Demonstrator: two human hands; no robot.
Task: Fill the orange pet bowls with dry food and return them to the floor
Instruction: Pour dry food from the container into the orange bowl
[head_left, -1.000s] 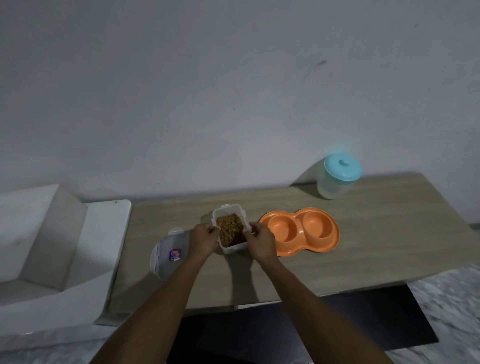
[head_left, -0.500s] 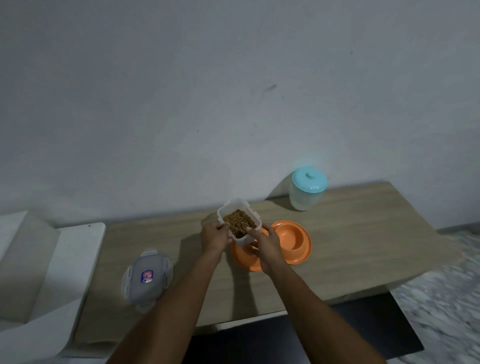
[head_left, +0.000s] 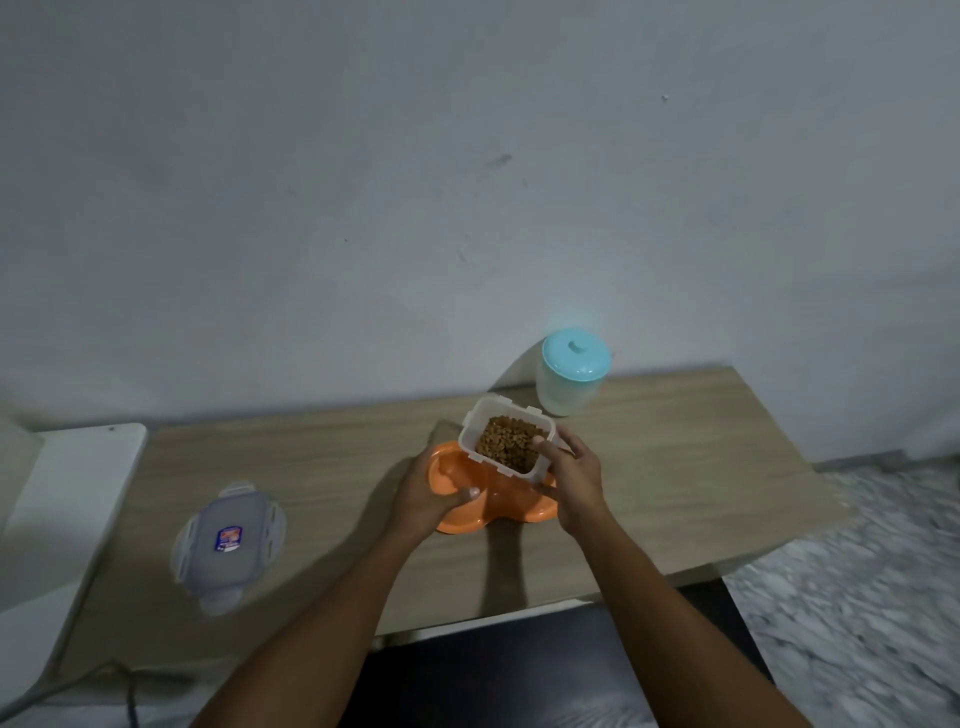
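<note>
Orange double pet bowl (head_left: 462, 522) is seen flat on the wooden table (head_left: 675, 467), near its front-centre; its right basin is mostly hidden. The bowl's left rim is gripped by the left hand (head_left: 423, 493), thumb hooked over the edge into the left basin, fingers curled beneath. A clear rectangular food container (head_left: 470, 426), lid off and filled with brown kibble (head_left: 506, 444), is held above the bowl's right half, tilted slightly. It is clamped by the right hand (head_left: 574, 483), thumb on the near rim, fingers wrapped round the right wall. The container's snap lid (head_left: 228, 540) is noted lying well left of the bowl. A teal-lidded canister (head_left: 571, 371) is set behind the bowl, against the wall.
</note>
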